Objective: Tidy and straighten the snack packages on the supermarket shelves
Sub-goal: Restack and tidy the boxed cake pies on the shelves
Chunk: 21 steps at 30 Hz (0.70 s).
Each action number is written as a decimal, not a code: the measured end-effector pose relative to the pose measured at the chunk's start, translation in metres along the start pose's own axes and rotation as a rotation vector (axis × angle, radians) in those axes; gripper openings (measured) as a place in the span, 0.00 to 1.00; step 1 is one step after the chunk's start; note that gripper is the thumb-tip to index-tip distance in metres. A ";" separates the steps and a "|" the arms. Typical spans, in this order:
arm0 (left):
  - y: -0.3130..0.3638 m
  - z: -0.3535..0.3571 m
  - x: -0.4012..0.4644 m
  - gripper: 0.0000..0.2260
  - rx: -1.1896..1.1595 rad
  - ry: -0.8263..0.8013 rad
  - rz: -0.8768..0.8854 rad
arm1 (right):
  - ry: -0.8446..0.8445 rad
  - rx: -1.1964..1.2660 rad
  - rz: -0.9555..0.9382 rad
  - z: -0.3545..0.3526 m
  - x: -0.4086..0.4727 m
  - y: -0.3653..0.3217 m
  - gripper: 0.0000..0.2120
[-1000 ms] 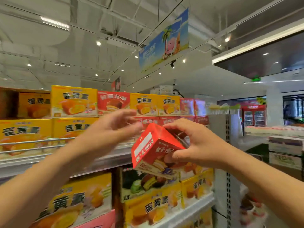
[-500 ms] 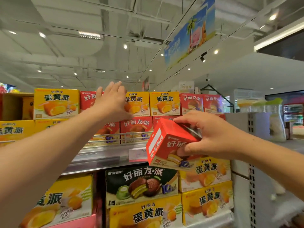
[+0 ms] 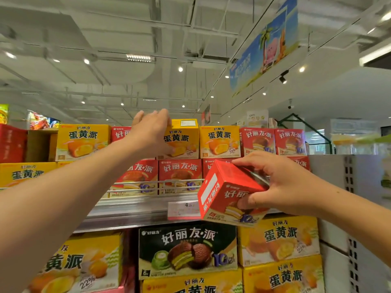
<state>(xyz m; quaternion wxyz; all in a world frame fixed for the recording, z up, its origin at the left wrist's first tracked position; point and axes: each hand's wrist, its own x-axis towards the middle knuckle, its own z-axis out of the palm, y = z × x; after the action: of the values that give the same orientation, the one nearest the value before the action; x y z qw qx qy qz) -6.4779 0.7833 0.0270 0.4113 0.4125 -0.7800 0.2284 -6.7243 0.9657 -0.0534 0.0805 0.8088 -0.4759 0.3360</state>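
Left hand (image 3: 151,132) on top-row yellow box (image 3: 182,139) edge, right hand (image 3: 281,185) holding tilted red box (image 3: 227,193)

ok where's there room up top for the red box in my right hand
One brown-backed gap in the top row, between the far-left red cardboard box and a yellow cardboard pie box. Rightward, boxes sit packed tight.

Perhaps a gap (image 3: 40,144) beside yellow box (image 3: 83,141)

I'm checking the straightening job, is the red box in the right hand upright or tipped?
Tipped. The red box leans in the right hand, edges slanted against the level shelf rail.
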 end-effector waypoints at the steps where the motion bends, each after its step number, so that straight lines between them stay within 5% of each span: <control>1: 0.000 -0.003 -0.001 0.30 -0.006 0.000 0.019 | 0.000 0.008 0.001 0.001 0.001 0.001 0.31; 7: 0.000 -0.026 -0.012 0.32 -0.173 0.057 0.156 | -0.011 0.161 0.027 0.005 0.003 0.008 0.29; 12: -0.016 -0.065 -0.029 0.29 -0.385 0.199 0.094 | 0.078 0.174 0.028 -0.013 0.016 0.000 0.27; 21: -0.077 -0.113 -0.082 0.31 -0.474 -0.041 -0.002 | 0.187 -0.067 -0.054 -0.031 0.123 -0.063 0.20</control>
<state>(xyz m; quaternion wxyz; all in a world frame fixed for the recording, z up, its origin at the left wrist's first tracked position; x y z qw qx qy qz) -6.3364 0.8565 0.0237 0.4810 0.3096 -0.8197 0.0300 -6.6479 0.9255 0.0584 0.1605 0.7833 -0.4555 0.3915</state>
